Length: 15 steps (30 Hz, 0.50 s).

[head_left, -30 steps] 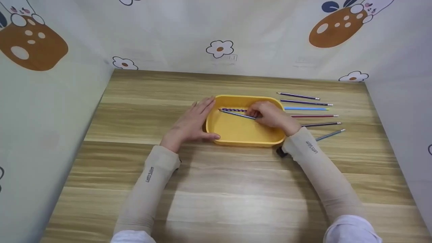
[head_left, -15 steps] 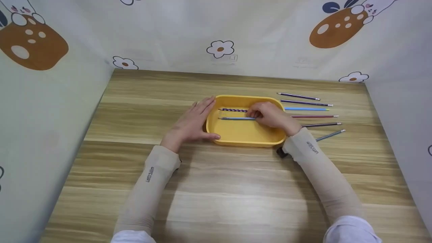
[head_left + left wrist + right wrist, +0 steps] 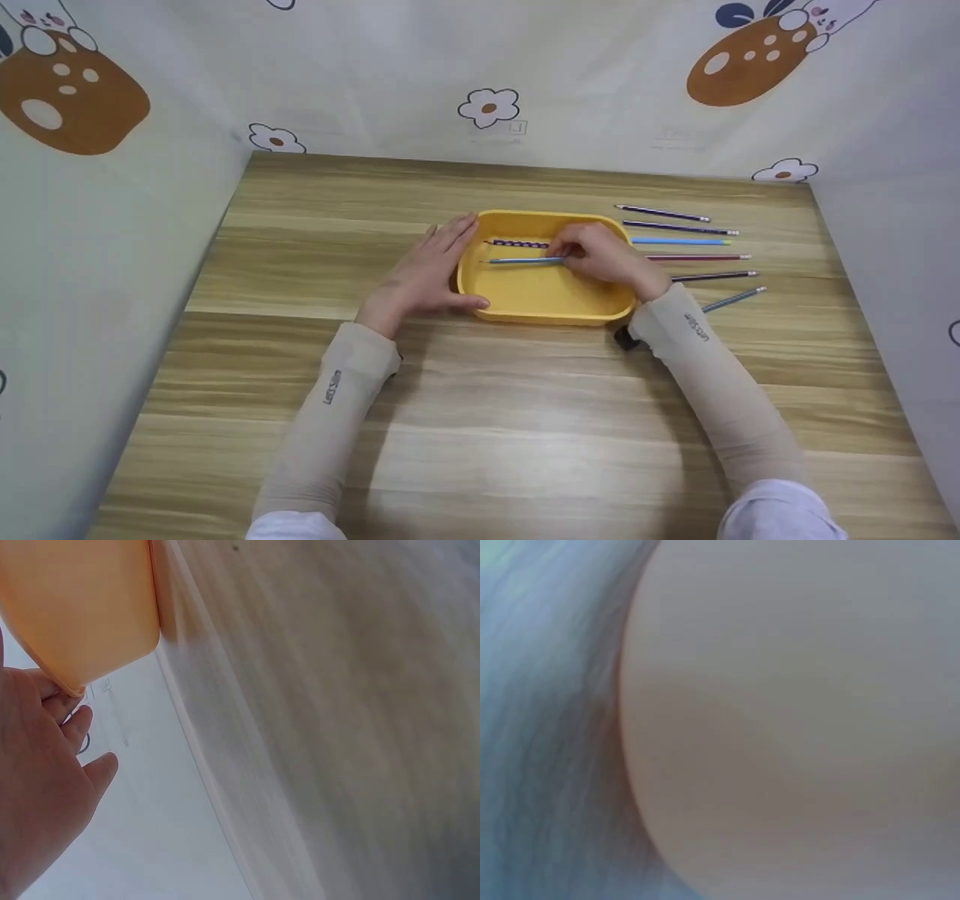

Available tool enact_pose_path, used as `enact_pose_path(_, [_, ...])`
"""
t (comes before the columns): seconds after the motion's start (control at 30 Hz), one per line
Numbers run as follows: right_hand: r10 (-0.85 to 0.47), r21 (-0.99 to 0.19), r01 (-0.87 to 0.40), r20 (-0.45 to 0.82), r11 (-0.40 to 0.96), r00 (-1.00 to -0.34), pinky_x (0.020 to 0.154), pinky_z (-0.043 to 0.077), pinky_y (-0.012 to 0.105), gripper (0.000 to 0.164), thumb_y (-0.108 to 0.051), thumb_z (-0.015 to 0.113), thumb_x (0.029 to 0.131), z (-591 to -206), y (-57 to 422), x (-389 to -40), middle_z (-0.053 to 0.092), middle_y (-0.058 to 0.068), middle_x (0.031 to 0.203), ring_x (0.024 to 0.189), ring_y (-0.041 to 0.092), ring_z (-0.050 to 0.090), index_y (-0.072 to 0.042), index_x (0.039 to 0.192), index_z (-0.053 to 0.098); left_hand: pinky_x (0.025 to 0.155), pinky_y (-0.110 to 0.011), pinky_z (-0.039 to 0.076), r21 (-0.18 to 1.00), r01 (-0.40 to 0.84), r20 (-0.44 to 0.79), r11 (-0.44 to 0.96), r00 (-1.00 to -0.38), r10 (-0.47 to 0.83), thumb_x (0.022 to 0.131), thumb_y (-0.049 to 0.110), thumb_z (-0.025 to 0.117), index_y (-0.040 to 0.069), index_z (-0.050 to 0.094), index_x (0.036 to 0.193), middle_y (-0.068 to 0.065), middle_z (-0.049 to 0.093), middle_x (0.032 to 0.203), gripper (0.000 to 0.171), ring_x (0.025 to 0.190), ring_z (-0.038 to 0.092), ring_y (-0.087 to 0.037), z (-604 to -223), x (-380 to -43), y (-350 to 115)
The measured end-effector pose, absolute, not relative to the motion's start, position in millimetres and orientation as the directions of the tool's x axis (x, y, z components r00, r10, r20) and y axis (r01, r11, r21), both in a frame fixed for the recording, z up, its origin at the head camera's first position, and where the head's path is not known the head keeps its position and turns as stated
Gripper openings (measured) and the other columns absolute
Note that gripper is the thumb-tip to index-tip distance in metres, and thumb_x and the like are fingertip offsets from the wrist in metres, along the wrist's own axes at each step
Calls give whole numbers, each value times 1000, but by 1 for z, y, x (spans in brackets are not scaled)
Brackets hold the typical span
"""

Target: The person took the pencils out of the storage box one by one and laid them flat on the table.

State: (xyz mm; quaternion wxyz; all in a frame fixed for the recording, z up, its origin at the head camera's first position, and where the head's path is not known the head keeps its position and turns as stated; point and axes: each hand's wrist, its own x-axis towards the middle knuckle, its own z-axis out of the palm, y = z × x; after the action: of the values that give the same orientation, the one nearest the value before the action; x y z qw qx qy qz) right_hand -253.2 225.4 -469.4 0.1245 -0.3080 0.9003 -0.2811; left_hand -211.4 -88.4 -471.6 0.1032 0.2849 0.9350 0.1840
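A yellow plastic tray (image 3: 551,315) sits on the wooden table. My left hand (image 3: 424,277) rests against its left end, straight fingers along the far corner and thumb at the near corner. In the left wrist view that hand (image 3: 52,757) touches the tray's rim from outside. My right hand (image 3: 600,255) reaches into the tray and pinches a light blue pencil (image 3: 517,261), its tip pointing left. Beyond it lies a dark purple patterned pencil (image 3: 520,244), its right end hidden by my fingers. The right wrist view holds only the blurred tray wall (image 3: 780,727).
To the tray's right, several pencils lie side by side: dark ones (image 3: 664,213), a bright blue one (image 3: 682,241), a red one (image 3: 701,257) and a grey-blue one (image 3: 735,299). My right forearm passes over some. A patterned wall covering (image 3: 585,90) borders the table's back.
The light blue pencil's tip has dropped toward me, from slanting across the purple pencil to lying nearly parallel with it; it then shifts slightly left. My left hand stays at the tray.
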Motion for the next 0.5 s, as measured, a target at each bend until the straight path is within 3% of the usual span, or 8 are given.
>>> enact_pose_path(0.5, [-613, -669, -421, -67, 613, -787, 90, 58, 42, 23, 7, 61, 92, -446, 224, -247, 74, 12, 109, 99, 26, 67, -5, 107, 74, 131, -46, 4, 388, 506, -77, 771, -815, 574, 75, 80, 63, 16, 6, 162, 2, 2, 171, 122, 158, 4, -19, -473, -212, -89])
